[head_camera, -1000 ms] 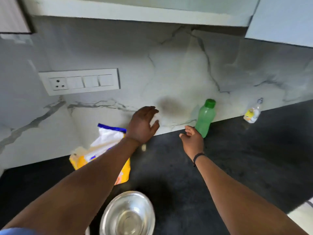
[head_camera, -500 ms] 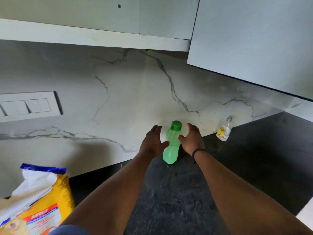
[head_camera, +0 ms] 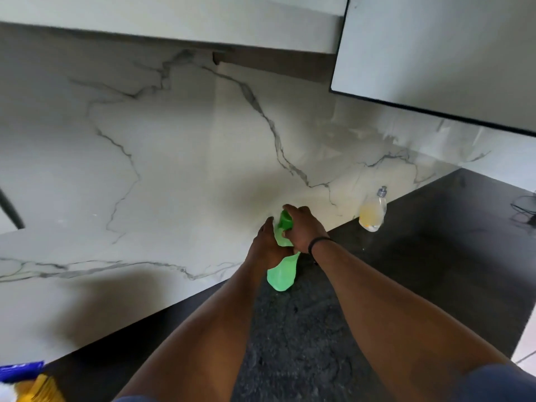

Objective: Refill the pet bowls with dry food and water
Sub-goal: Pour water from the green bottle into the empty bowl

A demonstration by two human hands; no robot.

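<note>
A light green water bottle (head_camera: 282,274) with a darker green cap (head_camera: 285,221) stands on the black counter (head_camera: 406,280) near the marble backsplash. My left hand (head_camera: 265,248) is wrapped around the bottle's middle. My right hand (head_camera: 304,227) is closed over the cap and neck from the right. Only a corner of the yellow and blue dry food bag (head_camera: 27,382) shows at the bottom left. No bowl is in view.
A small clear bottle with yellowish liquid (head_camera: 372,211) stands by the backsplash to the right. Overhead, a wall cabinet (head_camera: 435,47) hangs above the counter. A black cable (head_camera: 523,206) lies at the far right.
Both hands have closed on the green bottle: left on its body, right on the cap. The view has swung right, so the bowl and most of the food bag left the frame.
</note>
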